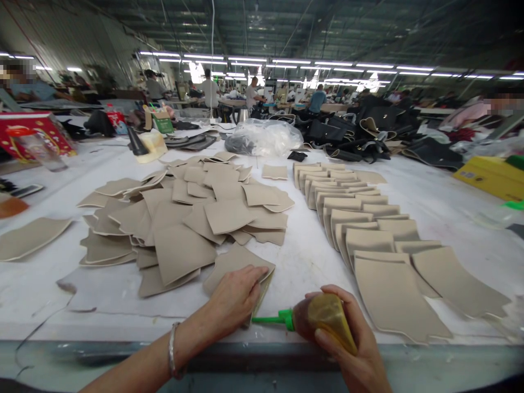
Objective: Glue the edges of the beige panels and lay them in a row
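Note:
My right hand point(356, 349) is wrapped around a squeeze glue bottle point(323, 319), amber-brown, tipped on its side. Its thin green nozzle point(270, 319) points left, and the tip is at the near edge of a beige leather-like piece point(233, 265). With fingers curled over that piece's right side, my left hand point(239, 292) grips it against the table; a narrow strip of its edge shows below the fingers. The thumb is mostly hidden. Just behind lies a loose heap of similar beige pieces point(184, 245). To the right, more folded pieces point(368, 240) overlap in a long row.
A white-covered table point(303, 262) spreads before me. Toward the back stand a black cone point(136, 143), a clear plastic bag point(266, 136) and dark bags point(347, 131). A yellow box point(491, 177) sits at right, a red box point(36, 134) at left. People work farther off.

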{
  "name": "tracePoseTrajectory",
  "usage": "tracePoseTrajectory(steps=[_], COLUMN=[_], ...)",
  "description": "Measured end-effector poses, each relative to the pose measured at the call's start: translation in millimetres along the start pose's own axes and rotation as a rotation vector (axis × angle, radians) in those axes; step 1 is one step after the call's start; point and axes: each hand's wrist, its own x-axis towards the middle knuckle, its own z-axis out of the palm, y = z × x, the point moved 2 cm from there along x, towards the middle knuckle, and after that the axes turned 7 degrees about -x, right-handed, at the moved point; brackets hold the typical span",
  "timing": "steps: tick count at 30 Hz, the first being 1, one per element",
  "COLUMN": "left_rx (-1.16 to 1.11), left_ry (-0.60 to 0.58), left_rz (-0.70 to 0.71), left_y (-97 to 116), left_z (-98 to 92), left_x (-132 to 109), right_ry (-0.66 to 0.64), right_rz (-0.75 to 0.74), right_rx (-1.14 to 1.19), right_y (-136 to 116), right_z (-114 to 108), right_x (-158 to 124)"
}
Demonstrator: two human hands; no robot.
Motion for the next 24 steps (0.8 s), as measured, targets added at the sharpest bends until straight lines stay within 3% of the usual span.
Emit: tracePoseTrajectory(steps=[4,10,15,21,24], left_rx=[0.013,0.021,0.027,0.026,0.013], left_ry=[-0.002,-0.001,-0.003,-0.008,-0.011], left_rz=[0.003,0.004,0.001,0.004,-0.001], left_y=[0.2,0.5,1.0,2.5,1.3], left_z=[0.8,2.2,2.0,1.9,2.2], left_x=[-0.2,-1.1,-0.4,0.1,0.2], right_ry=[0.057,-0.026,0.074,-0.017,0.05], right_rz=[-0.043,0.001,-0.054,-0.01,-0.038], right_rx=[-0.035,0.048,-0.048,0.034,-0.042], right_y=[-1.0,1.0,0.6,4.8,4.5], right_z=[-1.7,4.7,-0.3,7.0,4.9], right_x=[2.4,-3.4,0.6,-4.9,-0.2])
